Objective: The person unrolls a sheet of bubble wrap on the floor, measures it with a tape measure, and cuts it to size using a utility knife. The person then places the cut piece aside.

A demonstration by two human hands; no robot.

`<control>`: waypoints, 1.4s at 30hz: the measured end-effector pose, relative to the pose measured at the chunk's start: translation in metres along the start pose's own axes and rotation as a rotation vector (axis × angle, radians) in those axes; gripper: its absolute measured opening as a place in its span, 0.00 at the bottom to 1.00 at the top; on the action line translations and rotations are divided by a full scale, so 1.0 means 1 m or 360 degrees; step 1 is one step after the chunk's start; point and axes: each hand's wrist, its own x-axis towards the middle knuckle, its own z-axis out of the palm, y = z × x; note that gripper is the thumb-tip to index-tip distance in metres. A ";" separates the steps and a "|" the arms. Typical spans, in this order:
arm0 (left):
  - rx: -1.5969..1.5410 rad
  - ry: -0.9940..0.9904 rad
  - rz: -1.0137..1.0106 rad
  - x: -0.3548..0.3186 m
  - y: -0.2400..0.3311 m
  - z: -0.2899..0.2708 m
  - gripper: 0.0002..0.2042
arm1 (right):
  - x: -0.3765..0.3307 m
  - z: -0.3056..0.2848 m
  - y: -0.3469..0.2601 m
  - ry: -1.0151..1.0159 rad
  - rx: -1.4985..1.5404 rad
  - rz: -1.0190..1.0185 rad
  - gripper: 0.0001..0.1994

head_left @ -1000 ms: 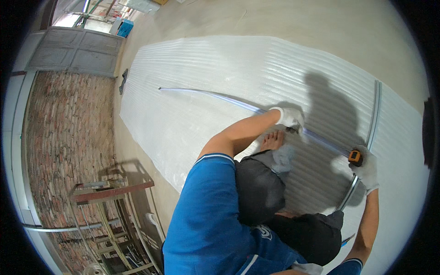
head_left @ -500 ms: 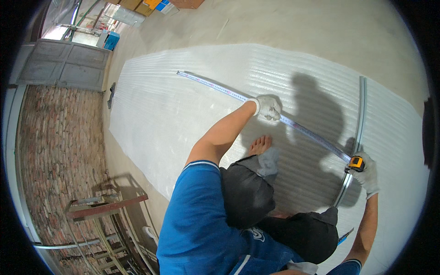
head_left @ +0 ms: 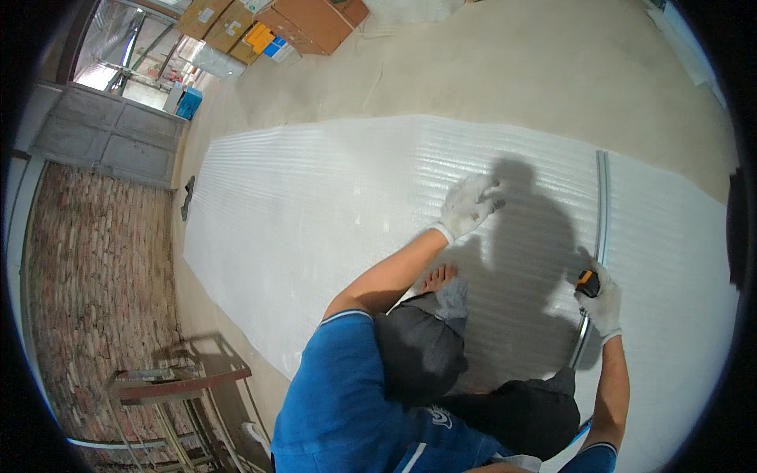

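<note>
In a white work glove, my left hand (head_left: pixel 468 208) hangs over the white foam sheet (head_left: pixel 315 205) with its fingers apart and nothing in them. My right hand (head_left: pixel 604 303), gloved too, grips a black and orange tape measure (head_left: pixel 587 284); no blade shows stretched out from it. Under and beside that hand runs a long grey metal profile (head_left: pixel 603 197), lying across the sheet. Part of a blue tool (head_left: pixel 582 432) shows by my right forearm, mostly hidden by my leg.
My bare foot (head_left: pixel 438 277) rests on the sheet. Cardboard boxes (head_left: pixel 303 25) stand at the far left. A brick wall (head_left: pixel 98 276) and a wood-and-metal stand (head_left: pixel 181 386) are on the left. A dark object (head_left: pixel 188 198) lies at the sheet's left edge.
The long tape blade that stretched between my hands has gone back into its case. My left hand has let it go and opened; my right hand has shifted slightly left with the tape measure.
</note>
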 end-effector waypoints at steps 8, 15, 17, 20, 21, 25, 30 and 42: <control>-0.1964 -0.0985 -0.0564 -0.030 -0.027 0.094 0.30 | 0.011 0.056 -0.038 -0.0184 -0.0112 -0.0434 0.33; -0.1641 -0.1285 -0.1068 -0.024 -0.062 0.101 0.18 | 0.000 0.072 -0.048 -0.0231 -0.0284 -0.0544 0.30; -0.1756 -0.0870 -0.1206 -0.013 -0.073 0.096 0.16 | 0.010 0.067 -0.049 -0.0323 -0.0524 -0.0020 0.30; -0.2000 -0.0406 -0.1173 0.008 -0.096 0.074 0.19 | -0.009 0.047 -0.020 -0.0122 -0.0218 -0.0110 0.27; -0.2138 -0.0203 -0.1135 0.017 -0.107 0.063 0.21 | -0.007 0.047 -0.023 -0.0065 -0.0050 0.0057 0.24; -0.2147 0.0110 -0.1182 0.058 -0.155 0.013 0.16 | -0.062 0.019 0.023 0.0162 0.0205 0.0226 0.14; -0.2169 0.0642 -0.0882 0.092 -0.193 -0.027 0.30 | -0.067 0.036 0.043 0.0370 -0.0220 0.0458 0.14; -0.2026 0.0207 -0.0850 0.077 -0.094 -0.083 0.09 | 0.028 -0.049 -0.019 0.0026 -0.0448 -0.0132 0.13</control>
